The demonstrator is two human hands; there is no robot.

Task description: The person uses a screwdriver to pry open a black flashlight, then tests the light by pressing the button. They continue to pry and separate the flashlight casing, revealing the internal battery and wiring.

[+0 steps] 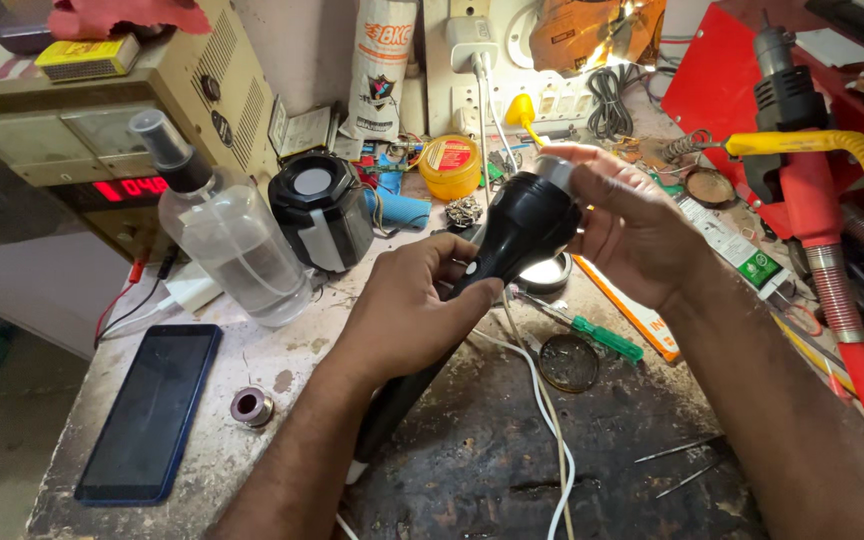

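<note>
A black torch (517, 228) with a silver front ring is held over the workbench at the middle of the head view. My left hand (407, 305) wraps its handle, the thumb near a small white switch button. My right hand (624, 222) closes around the torch's head, fingers on the silver rim. Just under the torch head lies a round reflector or lens piece (544, 272) on the bench.
A clear spray bottle (232, 240), a black round device (322, 210), a dark phone (152, 410) and a small metal ring (251, 405) sit left. A green screwdriver (592, 335), round lid (568, 362), white cable (550, 420), yellow tin (450, 165) and red tools (812, 200) surround.
</note>
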